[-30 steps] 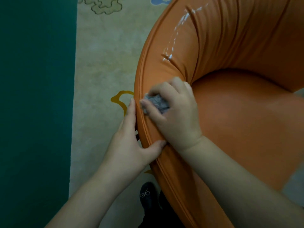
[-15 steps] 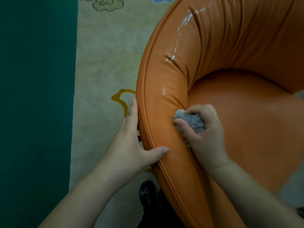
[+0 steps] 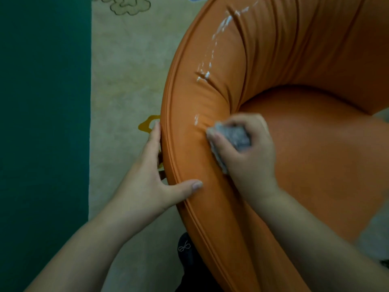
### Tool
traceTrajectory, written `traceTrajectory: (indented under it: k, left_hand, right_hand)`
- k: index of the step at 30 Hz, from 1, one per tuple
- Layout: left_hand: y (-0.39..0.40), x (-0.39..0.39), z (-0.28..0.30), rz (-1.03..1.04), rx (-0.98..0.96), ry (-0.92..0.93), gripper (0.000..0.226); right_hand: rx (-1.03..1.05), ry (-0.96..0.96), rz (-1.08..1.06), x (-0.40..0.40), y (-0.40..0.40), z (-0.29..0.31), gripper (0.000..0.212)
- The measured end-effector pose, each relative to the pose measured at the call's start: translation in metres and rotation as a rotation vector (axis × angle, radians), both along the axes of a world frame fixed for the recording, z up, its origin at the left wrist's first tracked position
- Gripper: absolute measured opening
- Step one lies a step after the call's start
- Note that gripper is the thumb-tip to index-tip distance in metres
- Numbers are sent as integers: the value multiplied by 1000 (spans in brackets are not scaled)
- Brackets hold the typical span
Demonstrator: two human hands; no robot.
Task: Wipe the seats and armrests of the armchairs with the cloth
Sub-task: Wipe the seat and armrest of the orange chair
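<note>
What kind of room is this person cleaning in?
Probably a lounge or sitting room: a rounded orange upholstered armchair stands on a beige patterned carpet with a dark green border. Little else shows.

The armchair (image 3: 210, 114) is covered in smooth orange upholstery that looks like matt leather or vinyl, with a soft sheen, gathered creases on the inner back and raised piping along the outer rim. White glossy streaks (image 3: 207, 74) lie wet-looking on the armrest. The cloth (image 3: 235, 137) is grey, with a coarse, nubbly woven texture, bunched up. The carpet (image 3: 130, 76) is pale beige with a short, matt, slightly mottled pile and a carved outline pattern; beside it a band (image 3: 44, 123) of deep green looks flat and matt. A shoe (image 3: 186, 249) is dark matt fabric with a small beaded, glinting bow motif.
</note>
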State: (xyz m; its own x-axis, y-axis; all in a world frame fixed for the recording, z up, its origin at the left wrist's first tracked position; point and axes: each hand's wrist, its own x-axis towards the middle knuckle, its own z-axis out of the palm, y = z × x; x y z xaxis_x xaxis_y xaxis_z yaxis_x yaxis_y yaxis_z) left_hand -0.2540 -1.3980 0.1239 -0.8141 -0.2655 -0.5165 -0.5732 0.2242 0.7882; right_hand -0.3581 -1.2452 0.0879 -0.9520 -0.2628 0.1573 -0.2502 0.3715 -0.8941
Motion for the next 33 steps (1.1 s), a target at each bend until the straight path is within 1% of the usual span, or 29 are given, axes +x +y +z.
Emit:
traceTrajectory:
  k: [2,4,5,7,9,10,12,13,15,16,18,21,22,23,24,26,28,29,30,33]
  left_hand:
    - [1,-9,-3,7,-82,35,139]
    - [0,-17,-5,2,-155,80,131]
    - [0,-20,-5,-7,-173,86,129]
    - [-1,-22,-3,-26,-191,69,130]
    - [-3,-21,-2,-35,-203,57,130]
    - [-3,-21,-2,-37,-197,57,130]
    - [-3,-20,-2,-35,-160,77,127]
    - [-3,-20,-3,-24,-132,105,123]
    - [-3,-20,-6,10,-88,163,110]
    - [-4,-21,-8,23,-82,175,105]
    - [-7,-25,-10,28,-104,185,100]
    - [-20,-40,-12,-15,-140,159,102]
    - [-26,-47,-12,-40,-138,149,104]
    - [-32,-55,-11,-73,-127,147,105]
    - [-39,-64,-10,-108,-109,148,106]
    - [-52,-79,-8,-169,-59,154,108]
    - [-64,-89,-8,-211,-20,150,111]
    - [-69,-93,-7,-236,-8,144,111]
    - [-74,-100,-6,-270,-1,142,112]
    - [-83,-112,0,-345,-23,110,114]
  right_hand:
    - [-69,85,5,-18,-34,9,24]
    - [-25,138,78,-28,-50,9,26]
    - [4,134,85,-29,-46,4,25]
    - [31,30,21,-20,-21,-10,21]
    - [7,-105,-59,-12,-1,-13,18]
    - [-14,-127,-92,-13,-1,-12,18]
    - [-68,-44,-93,-24,-21,-1,18]
    - [-82,27,-45,-31,-37,8,20]
    - [-24,142,92,-39,-62,18,26]
    - [24,157,114,-40,-66,18,26]
    - [46,96,44,-39,-53,7,21]
    - [25,-122,-123,-27,-18,-8,17]
    - [22,-163,-166,-25,-15,-11,16]
    - [1,-158,-202,-25,-19,-10,17]
    - [-30,-113,-220,-30,-30,-6,17]
    - [-48,21,-179,-45,-59,7,18]
    - [10,126,-120,-62,-79,15,22]
    - [48,144,-123,-66,-80,14,22]
    - [75,122,-151,-65,-75,11,21]
    - [99,-141,-310,-41,-46,0,12]
